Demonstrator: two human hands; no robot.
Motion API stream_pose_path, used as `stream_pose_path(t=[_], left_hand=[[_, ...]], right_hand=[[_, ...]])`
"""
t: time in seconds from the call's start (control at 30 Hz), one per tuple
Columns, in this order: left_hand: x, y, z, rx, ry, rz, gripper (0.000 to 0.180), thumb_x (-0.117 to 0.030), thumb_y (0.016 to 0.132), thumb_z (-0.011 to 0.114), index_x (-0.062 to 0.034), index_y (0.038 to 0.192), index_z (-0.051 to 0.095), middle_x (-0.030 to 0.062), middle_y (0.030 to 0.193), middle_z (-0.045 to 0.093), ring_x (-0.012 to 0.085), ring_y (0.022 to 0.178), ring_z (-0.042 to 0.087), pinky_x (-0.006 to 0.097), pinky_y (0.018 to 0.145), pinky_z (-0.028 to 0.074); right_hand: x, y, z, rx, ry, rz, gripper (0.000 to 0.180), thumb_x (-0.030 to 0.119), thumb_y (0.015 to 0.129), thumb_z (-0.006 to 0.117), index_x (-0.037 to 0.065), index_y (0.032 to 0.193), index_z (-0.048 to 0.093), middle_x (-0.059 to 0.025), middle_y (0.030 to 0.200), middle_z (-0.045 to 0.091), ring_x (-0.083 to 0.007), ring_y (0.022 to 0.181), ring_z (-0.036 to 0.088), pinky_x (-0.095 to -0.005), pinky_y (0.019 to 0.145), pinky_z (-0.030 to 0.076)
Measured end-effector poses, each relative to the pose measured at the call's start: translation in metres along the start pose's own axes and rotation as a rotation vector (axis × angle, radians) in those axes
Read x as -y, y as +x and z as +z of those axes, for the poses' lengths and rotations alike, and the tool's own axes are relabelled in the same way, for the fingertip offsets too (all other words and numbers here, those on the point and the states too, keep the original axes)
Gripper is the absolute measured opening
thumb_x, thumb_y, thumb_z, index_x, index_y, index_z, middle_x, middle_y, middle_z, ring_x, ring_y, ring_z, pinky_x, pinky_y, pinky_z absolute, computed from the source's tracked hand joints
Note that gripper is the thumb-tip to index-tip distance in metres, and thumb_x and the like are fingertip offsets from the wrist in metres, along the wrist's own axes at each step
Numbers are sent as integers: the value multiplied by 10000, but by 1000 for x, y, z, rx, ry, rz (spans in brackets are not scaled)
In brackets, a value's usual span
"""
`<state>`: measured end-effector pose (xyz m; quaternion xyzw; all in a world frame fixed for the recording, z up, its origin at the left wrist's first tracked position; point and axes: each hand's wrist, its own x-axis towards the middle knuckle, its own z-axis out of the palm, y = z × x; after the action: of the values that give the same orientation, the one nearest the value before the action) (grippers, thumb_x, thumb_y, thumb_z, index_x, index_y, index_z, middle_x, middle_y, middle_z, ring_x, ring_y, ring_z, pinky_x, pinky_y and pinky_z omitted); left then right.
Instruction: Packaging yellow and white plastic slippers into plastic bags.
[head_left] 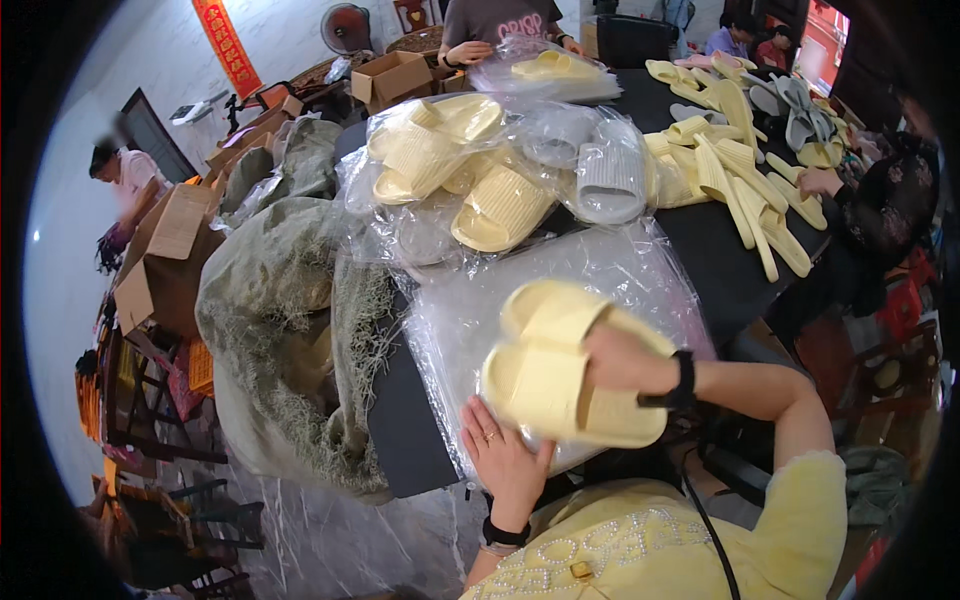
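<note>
My right hand (pixel 622 358), slightly blurred, grips a pair of pale yellow slippers (pixel 545 375) side by side, its fingertips hidden at their straps. The pair is held over a stack of clear plastic bags (pixel 445 310) on the dark table. Flat on the near edge of that stack rests my left hand (pixel 505 455), fingers stretched out and thumb close to the slippers' toe end. Beyond the stack lie bagged slippers: yellow pairs (pixel 503 207) and a grey pair (pixel 610 180), in clear wrapping.
Loose yellow slippers (pixel 745 190) pile at the right, where a co-worker's hand (pixel 820 182) reaches in. Across the table a person (pixel 500 25) handles a bagged yellow pair (pixel 555 66). A large green woven sack (pixel 290 300) stands against the table's left side, near cardboard boxes (pixel 170 260).
</note>
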<state>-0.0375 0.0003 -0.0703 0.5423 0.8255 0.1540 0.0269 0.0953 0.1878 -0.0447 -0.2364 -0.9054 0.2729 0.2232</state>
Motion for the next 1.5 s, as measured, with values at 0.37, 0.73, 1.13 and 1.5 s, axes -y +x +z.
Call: stream_pose_path(t=[0.37,0.73,1.13,1.5], left_hand=[[13,-4,10,-77,-179,-20,915,-590,782,576,51,1376,307,322,1439,207,469,1345,181,545,1069,155],[10,-4,3,83,-424,-67,648,-499,777,624,-43,1227,529,195,1252,512,357,1159,480,484,979,354],[0,2,1,-47,10,-8,884,-566,801,567,8,1407,280,256,1478,189,393,1384,148,487,1103,134],[3,1,15,-91,182,58,811,-556,854,496,-8,1414,288,230,1480,210,377,1381,175,469,1106,159]], right_hand=[[-18,1,-95,11,106,304,313,101,797,560,0,1089,610,-204,1112,609,-306,1060,575,-330,892,444],[51,84,17,585,-142,-45,217,86,692,555,-36,854,632,-213,922,578,-389,861,582,-457,767,476],[-111,0,-91,-109,-308,249,208,74,708,548,-59,848,627,-260,838,615,-409,817,601,-446,738,491],[-45,-53,-97,94,-61,185,201,59,612,572,-5,786,649,-203,719,610,-361,725,617,-416,655,497]])
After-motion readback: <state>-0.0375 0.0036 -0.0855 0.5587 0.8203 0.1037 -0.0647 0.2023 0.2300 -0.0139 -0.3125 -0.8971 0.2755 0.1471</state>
